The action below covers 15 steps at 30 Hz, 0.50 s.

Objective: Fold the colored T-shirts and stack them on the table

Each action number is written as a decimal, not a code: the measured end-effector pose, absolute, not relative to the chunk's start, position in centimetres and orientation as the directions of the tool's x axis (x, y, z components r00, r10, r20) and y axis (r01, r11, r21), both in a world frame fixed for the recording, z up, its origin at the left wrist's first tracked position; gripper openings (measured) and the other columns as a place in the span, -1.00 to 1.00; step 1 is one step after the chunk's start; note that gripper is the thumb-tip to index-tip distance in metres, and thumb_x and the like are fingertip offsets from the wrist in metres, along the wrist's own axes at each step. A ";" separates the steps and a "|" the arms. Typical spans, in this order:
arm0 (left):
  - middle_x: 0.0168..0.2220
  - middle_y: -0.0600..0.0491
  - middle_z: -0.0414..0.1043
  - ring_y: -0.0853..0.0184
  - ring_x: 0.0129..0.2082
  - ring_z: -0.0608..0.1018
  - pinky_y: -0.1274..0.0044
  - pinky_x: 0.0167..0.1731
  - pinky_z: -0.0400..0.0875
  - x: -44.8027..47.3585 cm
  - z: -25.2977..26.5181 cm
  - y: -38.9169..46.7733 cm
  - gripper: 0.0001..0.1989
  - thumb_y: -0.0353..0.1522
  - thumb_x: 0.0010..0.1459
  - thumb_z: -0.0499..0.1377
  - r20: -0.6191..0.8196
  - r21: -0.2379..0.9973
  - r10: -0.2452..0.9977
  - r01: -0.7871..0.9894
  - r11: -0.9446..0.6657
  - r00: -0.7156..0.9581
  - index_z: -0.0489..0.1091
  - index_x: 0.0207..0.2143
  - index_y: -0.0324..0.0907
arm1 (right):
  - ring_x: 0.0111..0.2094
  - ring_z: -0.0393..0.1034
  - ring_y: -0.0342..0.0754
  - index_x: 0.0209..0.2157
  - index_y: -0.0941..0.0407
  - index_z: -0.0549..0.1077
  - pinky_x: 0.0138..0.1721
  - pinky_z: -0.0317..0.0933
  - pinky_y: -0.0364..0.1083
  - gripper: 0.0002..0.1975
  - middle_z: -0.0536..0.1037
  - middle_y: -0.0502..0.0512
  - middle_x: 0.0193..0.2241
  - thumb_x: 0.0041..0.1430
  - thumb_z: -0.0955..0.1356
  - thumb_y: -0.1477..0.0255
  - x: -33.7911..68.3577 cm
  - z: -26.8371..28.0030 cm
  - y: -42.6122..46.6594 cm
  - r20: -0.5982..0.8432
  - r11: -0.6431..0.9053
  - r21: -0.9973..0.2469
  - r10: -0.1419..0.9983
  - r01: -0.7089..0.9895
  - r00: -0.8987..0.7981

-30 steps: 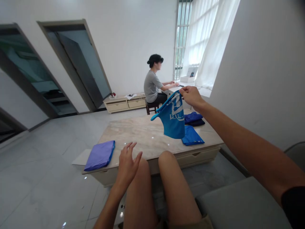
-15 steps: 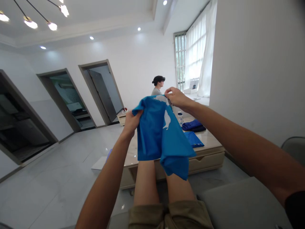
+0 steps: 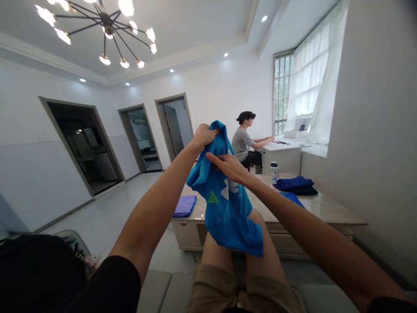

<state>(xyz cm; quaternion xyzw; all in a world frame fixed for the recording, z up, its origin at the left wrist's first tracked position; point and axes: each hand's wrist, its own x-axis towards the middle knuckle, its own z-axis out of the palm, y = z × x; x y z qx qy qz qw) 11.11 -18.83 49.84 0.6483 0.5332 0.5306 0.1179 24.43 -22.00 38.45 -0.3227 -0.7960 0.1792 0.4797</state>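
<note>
A bright blue garment [image 3: 224, 224] with white patches and a small green print hangs bunched and twisted above my knees, its lower end by my thighs. My left hand [image 3: 205, 134] is closed on its raised upper edge. Lower and to the right, my right hand [image 3: 230, 168] grips the fabric near the middle, some of its fingers hidden in the folds. Whether the piece is a shirt or shorts I cannot tell.
On the low table [image 3: 339, 213] in front lie folded purple cloth [image 3: 184, 205], dark blue folded clothes [image 3: 295, 184], a flat blue cloth [image 3: 292, 199] and a white bottle [image 3: 274, 171]. Beyond, a person [image 3: 243, 139] sits at a white desk [image 3: 283, 148]. A black bag-like thing [image 3: 39, 274] is at left.
My right hand has moved from the garment's top right corner down to its middle. My left hand has risen, and the spread garment is now bunched. The view has turned left.
</note>
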 end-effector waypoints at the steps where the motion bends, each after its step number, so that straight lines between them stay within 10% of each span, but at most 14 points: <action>1: -0.66 0.15 0.29 0.41 -0.57 0.39 0.56 -0.49 0.28 10.9 49.5 -18.7 -0.55 -0.28 0.19 0.48 0.547 0.732 0.827 0.553 -0.398 -0.128 0.38 -0.62 -0.22 | -0.34 0.48 0.07 -0.48 0.07 0.51 -0.26 0.32 0.00 -0.41 0.55 0.12 -0.48 0.35 0.40 -0.16 23.7 38.1 -21.2 0.619 0.686 -0.645 0.727 0.336 -0.296; 6: -0.62 0.06 0.40 0.38 -0.57 0.44 0.52 -0.47 0.36 8.4 49.2 -19.1 -0.50 -0.17 0.18 0.52 0.489 0.753 0.872 0.501 -0.426 0.006 0.39 -0.62 -0.21 | -0.41 0.42 0.00 -0.54 0.08 0.45 -0.34 0.27 -0.06 -0.61 0.50 0.02 -0.54 0.25 0.50 0.17 23.3 38.8 -17.5 0.594 0.633 -0.713 0.774 0.302 -0.220; 15: -0.70 0.13 0.26 0.45 -0.66 0.29 0.59 -0.57 0.21 1.5 50.9 -22.2 -0.52 -0.18 0.30 0.42 0.560 0.720 0.823 0.549 -0.424 -0.099 0.44 -0.60 -0.20 | -0.45 0.30 -0.04 -0.42 0.10 0.47 -0.34 0.32 -0.03 -0.56 0.38 -0.01 -0.56 0.41 0.42 0.07 31.1 44.2 -15.2 0.675 0.669 -0.698 0.734 0.256 -0.075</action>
